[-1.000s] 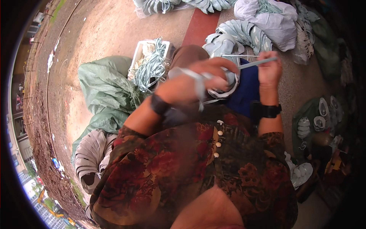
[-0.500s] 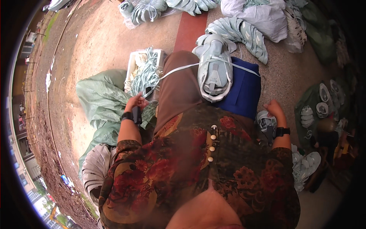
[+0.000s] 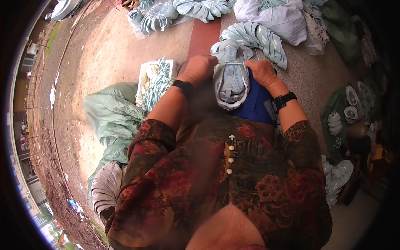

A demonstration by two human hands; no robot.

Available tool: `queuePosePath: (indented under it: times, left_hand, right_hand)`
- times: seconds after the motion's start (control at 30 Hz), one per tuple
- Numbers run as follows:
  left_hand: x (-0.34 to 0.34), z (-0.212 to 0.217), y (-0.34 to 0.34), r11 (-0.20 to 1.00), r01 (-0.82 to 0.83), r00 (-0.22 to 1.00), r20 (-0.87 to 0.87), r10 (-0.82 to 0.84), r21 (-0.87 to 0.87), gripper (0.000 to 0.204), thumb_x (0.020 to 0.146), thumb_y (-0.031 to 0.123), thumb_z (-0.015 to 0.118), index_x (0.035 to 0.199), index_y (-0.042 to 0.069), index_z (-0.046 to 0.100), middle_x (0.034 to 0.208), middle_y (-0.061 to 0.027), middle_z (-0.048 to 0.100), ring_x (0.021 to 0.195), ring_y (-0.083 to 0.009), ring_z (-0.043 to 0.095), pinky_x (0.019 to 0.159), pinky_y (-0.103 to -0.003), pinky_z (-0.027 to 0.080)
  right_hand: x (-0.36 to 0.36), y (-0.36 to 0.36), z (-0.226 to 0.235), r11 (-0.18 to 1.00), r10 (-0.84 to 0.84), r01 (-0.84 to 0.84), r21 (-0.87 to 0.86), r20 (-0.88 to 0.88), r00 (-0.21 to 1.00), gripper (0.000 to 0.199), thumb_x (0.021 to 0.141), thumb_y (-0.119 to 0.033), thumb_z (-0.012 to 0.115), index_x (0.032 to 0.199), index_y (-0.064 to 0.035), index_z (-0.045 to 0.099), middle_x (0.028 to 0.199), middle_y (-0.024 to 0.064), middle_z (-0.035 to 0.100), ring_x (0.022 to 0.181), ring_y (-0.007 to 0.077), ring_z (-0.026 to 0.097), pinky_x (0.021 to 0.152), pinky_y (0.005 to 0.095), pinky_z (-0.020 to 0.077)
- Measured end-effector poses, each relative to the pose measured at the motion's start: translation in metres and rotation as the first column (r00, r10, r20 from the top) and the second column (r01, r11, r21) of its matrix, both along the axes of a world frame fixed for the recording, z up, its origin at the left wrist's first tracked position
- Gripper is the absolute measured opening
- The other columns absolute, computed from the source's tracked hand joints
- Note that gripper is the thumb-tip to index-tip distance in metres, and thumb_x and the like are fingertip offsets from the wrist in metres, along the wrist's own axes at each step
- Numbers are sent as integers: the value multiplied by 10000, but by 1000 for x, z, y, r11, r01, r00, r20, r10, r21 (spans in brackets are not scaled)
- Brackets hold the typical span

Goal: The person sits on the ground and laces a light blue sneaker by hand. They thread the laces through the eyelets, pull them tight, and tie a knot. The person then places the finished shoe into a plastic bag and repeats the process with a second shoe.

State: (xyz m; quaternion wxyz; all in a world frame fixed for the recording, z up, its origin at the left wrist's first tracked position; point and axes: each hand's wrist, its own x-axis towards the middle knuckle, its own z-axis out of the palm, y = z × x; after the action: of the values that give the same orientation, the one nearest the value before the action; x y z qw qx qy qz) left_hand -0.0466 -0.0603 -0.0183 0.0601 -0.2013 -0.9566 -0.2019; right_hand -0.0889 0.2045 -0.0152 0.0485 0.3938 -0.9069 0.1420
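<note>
A pale grey-blue shoe upper [image 3: 231, 85] lies over my lap, partly on a blue cloth pad [image 3: 259, 98]. My left hand [image 3: 200, 68] is closed at the left edge of the upper. Opposite it, my right hand [image 3: 261, 71] is closed too, with the thumb toward the upper. A thin pale shoelace [image 3: 237, 63] runs across the upper between both hands, one end in each. Its loose ends are hidden.
To the left stands a white box [image 3: 142, 79] full of pale laces, beside a green sack [image 3: 112, 106]. Stacked uppers [image 3: 258, 37] and a white bag [image 3: 277, 21] lie ahead. More uppers [image 3: 338, 177] lie at the right, and grey ones [image 3: 104, 185] at lower left.
Both hands have come up from beside my lap to the two sides of the upper. The lace that stretched wide across it is now drawn in short between them.
</note>
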Motion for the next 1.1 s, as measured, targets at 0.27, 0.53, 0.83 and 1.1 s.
queuePosePath:
  times: [0.27, 0.53, 0.83, 1.1]
  left_hand:
    - [27, -13, -58, 911, -58, 990, 139, 1, 408, 133, 800, 128, 649, 876, 18, 651, 776, -120, 650, 719, -165, 617, 674, -290, 486]
    - [106, -22, -210, 805, -455, 874, 366, 321, 381, 182, 796, 135, 652, 770, -45, 644, 673, -69, 618, 629, -116, 556, 588, -273, 448]
    - [237, -39, -347, 560, -776, 624, 481, 616, 289, 91, 721, 63, 651, 727, -27, 652, 619, -57, 614, 554, -109, 556, 514, -264, 439]
    - [304, -52, -368, 543, -839, 418, 596, 685, -37, 173, 668, 186, 693, 699, 16, 690, 576, -48, 626, 491, -108, 566, 457, -254, 436]
  right_hand:
    - [20, 41, -9, 953, -63, 67, -294, 21, 998, 121, 834, -122, 520, 861, -48, 611, 749, 193, 594, 713, 352, 602, 598, 412, 461]
    - [55, 256, -14, 691, -648, 678, -250, 202, 735, 147, 794, -111, 555, 847, 15, 609, 747, 204, 583, 693, 286, 612, 627, 334, 451]
    - [173, 450, -14, 637, -760, 738, -224, -21, 650, 164, 762, -118, 503, 697, 32, 507, 631, 195, 486, 600, 319, 510, 565, 383, 381]
    - [218, 523, -76, 611, -791, 791, 7, -4, 611, 142, 712, -145, 581, 660, -18, 617, 688, 126, 621, 602, 289, 579, 576, 375, 450]
